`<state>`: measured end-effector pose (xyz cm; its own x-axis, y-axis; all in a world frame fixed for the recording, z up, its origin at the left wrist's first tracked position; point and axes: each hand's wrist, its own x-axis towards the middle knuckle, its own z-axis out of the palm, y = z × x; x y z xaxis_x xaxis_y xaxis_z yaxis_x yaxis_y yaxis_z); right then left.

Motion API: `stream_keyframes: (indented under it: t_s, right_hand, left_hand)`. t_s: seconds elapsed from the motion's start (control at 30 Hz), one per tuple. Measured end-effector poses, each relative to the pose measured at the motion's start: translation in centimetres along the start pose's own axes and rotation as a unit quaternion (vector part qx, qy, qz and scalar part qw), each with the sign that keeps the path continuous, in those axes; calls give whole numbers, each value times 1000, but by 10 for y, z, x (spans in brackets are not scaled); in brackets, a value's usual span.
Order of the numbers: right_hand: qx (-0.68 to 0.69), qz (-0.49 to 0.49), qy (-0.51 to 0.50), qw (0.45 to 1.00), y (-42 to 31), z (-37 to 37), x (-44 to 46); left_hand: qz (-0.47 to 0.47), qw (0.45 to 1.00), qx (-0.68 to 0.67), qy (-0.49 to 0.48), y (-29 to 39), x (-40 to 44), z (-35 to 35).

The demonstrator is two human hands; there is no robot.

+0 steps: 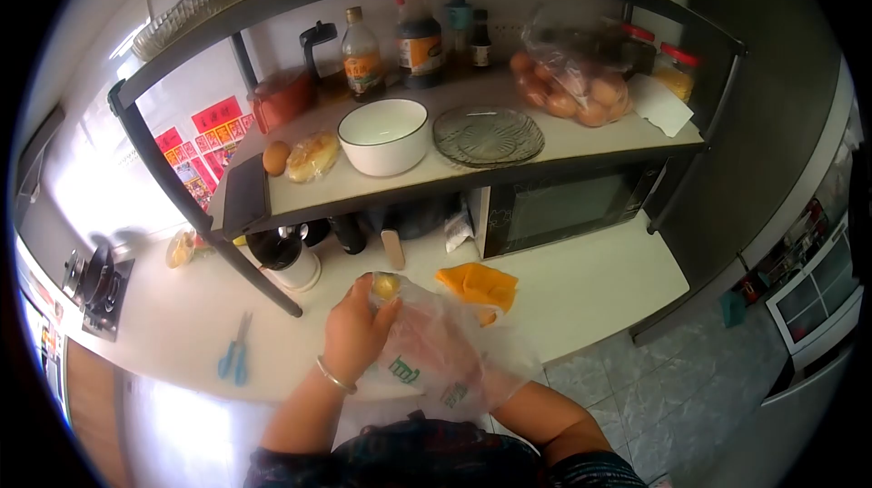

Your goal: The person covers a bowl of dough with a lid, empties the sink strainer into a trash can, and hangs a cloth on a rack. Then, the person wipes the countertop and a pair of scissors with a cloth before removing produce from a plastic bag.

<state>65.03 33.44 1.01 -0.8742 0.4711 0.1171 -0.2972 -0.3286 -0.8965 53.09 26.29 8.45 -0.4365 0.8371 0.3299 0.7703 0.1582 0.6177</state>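
My left hand, with a bracelet at the wrist, is closed on the edge of a translucent plastic bag with green print. A small yellow piece shows at the bag's corner by my left fingertips; its kind is unclear. My right hand is inside the bag, blurred by the plastic, so its fingers cannot be made out. Just beyond the bag, an orange cloth lies crumpled on the white counter. Blue-handled scissors lie to the left of my left hand.
Above the counter, a shelf bears a white bowl, a glass plate, an egg, a wrapped bun, bottles and a bag of eggs. Below stand a microwave and a utensil pot.
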Motion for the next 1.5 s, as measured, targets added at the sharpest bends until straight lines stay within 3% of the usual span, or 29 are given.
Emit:
stream_keyframes:
  t_s: [0.07, 0.17, 0.2, 0.27, 0.33, 0.37, 0.47, 0.57, 0.63, 0.67, 0.7, 0.77, 0.8, 0.83, 0.87, 0.97, 1.0, 1.03, 1.07, 1.1, 1.13, 1.2, 1.23, 1.27, 1.3, 1.33, 1.4, 1.47, 1.5]
  right_hand:
    - [357, 48, 30, 932, 8, 4, -1]
    - [381, -6, -27, 924, 34, -10, 6]
    - [139, -24, 26, 990, 40, -18, 10]
    - [454, -23, -70, 888, 49, -23, 16]
    - [397, 56, 85, 912, 30, -9, 12]
    - [393, 86, 65, 913, 29, -6, 12]
    - [192, -45, 5, 980, 38, -2, 8]
    - [240, -10, 27, 970, 34, 11, 7]
    - [343, 116, 81, 929, 10, 36, 3]
    - [342, 122, 76, 929, 31, 21, 2]
    - [84, 105, 39, 990, 68, -10, -1]
    - [-177, 81, -5, 981, 94, -21, 3]
    - [-4, 149, 43, 988, 95, -13, 12]
    - [169, 212, 92, 958, 97, -3, 22]
    - [335, 267, 140, 893, 99, 6, 30]
    - [464, 279, 55, 839, 62, 38, 24]
    - [445, 256, 80, 855, 66, 44, 27]
    - [449, 243, 101, 854, 70, 50, 31]
    - [449, 224, 117, 857, 75, 54, 33]
    - [452, 198, 146, 858, 78, 57, 30]
    - [442, 176, 180, 861, 79, 63, 31]
    - [448, 132, 234, 852, 91, 75, 36]
    - [461, 114, 242, 846, 101, 80, 35]
    - [463, 86, 262, 842, 112, 79, 33]
    - [469, 76, 244, 846, 123, 76, 34]
    - [470, 75, 221, 851, 126, 78, 36]
    - [465, 40, 262, 845, 126, 82, 38]
    - [440, 0, 319, 840, 119, 82, 39]
    - [441, -11, 324, 837, 118, 72, 35]
  left_hand:
    - [30, 999, 26, 10, 0, 0, 4]
    - [54, 995, 81, -6, 2, -1, 8]
    - [53, 992, 110, -28, 3, -2, 8]
    - [64, 989, 130, -29, 2, -4, 11]
    - [60, 986, 146, -61, 6, -5, 7]
    - [59, 985, 143, -73, 8, -6, 3]
    - [28, 985, 154, -75, 0, -8, 3]
    - [35, 990, 129, -47, -13, -13, -2]
    - [-59, 996, 70, -1, -20, -14, -11]
    - [-45, 996, 5, 76, -34, -17, -12]
    - [-98, 991, -26, 92, -37, -19, -24]
    - [-146, 979, -60, 130, -68, -22, -35]
    - [-198, 962, -114, 151, -80, -25, -46]
    - [-249, 938, -168, 171, -95, -28, -60]
    - [-241, 937, -121, 223, -119, -32, -72]
    - [-145, 914, 147, 348, -273, -57, -106]
    - [-238, 897, 65, 367, -263, -69, -138]
    - [-219, 893, 187, 345, -331, -87, -145]
    - [-247, 898, -20, 363, -345, -99, -161]
    - [-252, 834, -267, 412, -358, -110, -178]
    - [-261, 722, -440, 465, -371, -121, -194]
    - [-224, 721, -517, 403, -379, -129, -211]
    - [-251, 656, -634, 324, -356, -125, -225]
    - [-282, 646, -630, 325, -339, -121, -226]
    - [-183, 889, -347, 235, -357, -128, -223]
    - [-62, 968, 2, 242, -375, -136, -220]
    - [-138, 939, -155, 273, -396, -129, -210]
    - [-213, 861, -365, 284, -412, -125, -202]
    - [-231, 910, -219, 267, -423, -125, -194]
